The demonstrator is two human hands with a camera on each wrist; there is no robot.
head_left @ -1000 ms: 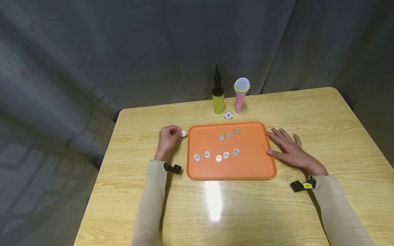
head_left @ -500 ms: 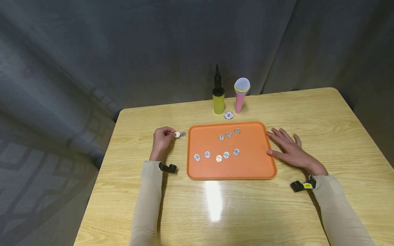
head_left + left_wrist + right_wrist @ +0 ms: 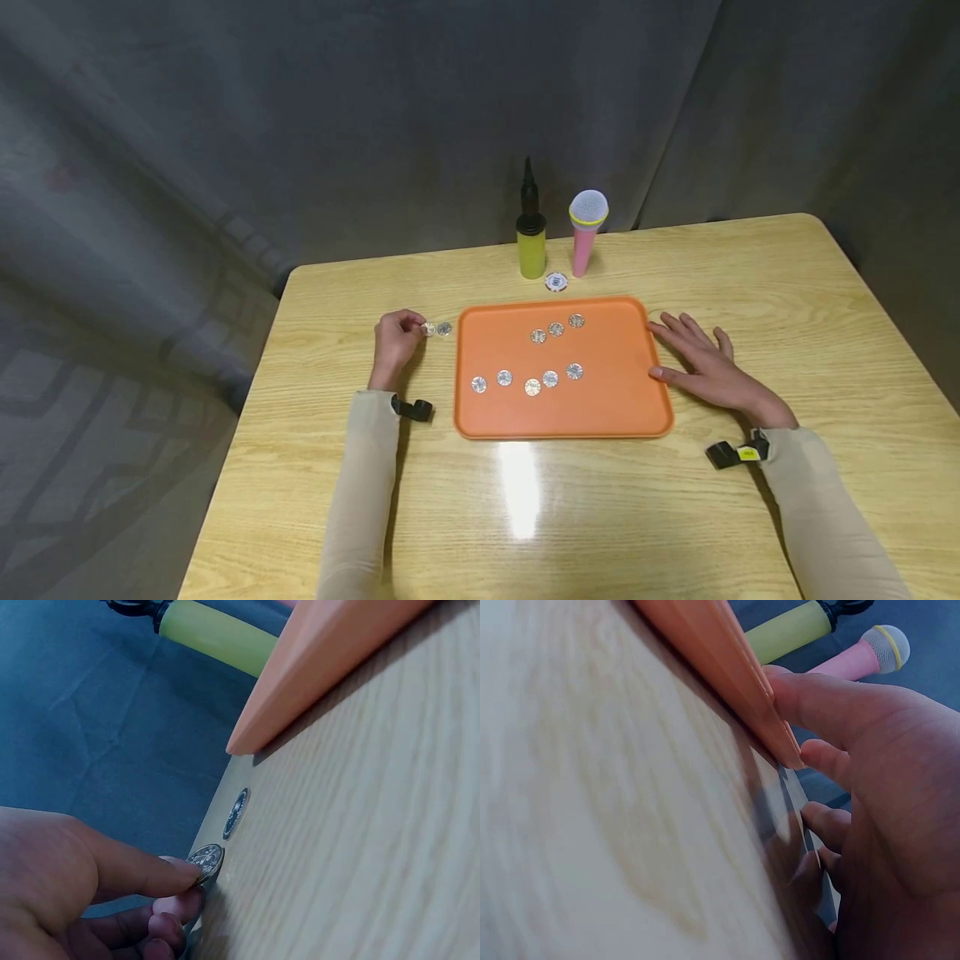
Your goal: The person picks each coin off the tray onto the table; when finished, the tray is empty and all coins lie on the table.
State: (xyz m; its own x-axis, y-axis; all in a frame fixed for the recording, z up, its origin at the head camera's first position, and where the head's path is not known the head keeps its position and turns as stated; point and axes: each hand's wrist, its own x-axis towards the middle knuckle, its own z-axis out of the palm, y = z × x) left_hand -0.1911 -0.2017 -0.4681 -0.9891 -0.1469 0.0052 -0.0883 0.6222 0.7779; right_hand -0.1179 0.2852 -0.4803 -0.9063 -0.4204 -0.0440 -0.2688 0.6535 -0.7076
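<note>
My left hand (image 3: 396,342) pinches a silver coin (image 3: 207,861) between thumb and fingers, left of the orange tray (image 3: 468,417). In the left wrist view that coin is tilted, its edge right at the tabletop. A second silver coin (image 3: 444,329) lies flat on the wood between it and the tray. Across the tray, my right hand (image 3: 708,369) is spread, its thumb and index fingertip on the right rim. Inside the tray, three coins (image 3: 556,330) form an upper row and several coins (image 3: 532,387) a lower row.
Behind the tray stand a yellow-green pump-like cylinder with a black top (image 3: 532,250) and a pink toy microphone (image 3: 585,242). A white poker chip (image 3: 557,282) lies in front of them. Dark grey curtains (image 3: 375,133) hang at the table's (image 3: 600,517) back and sides.
My left hand has shifted left from the tray's edge, carrying its coin. The second coin now shows on the table beside it. My right hand has stayed at the rim.
</note>
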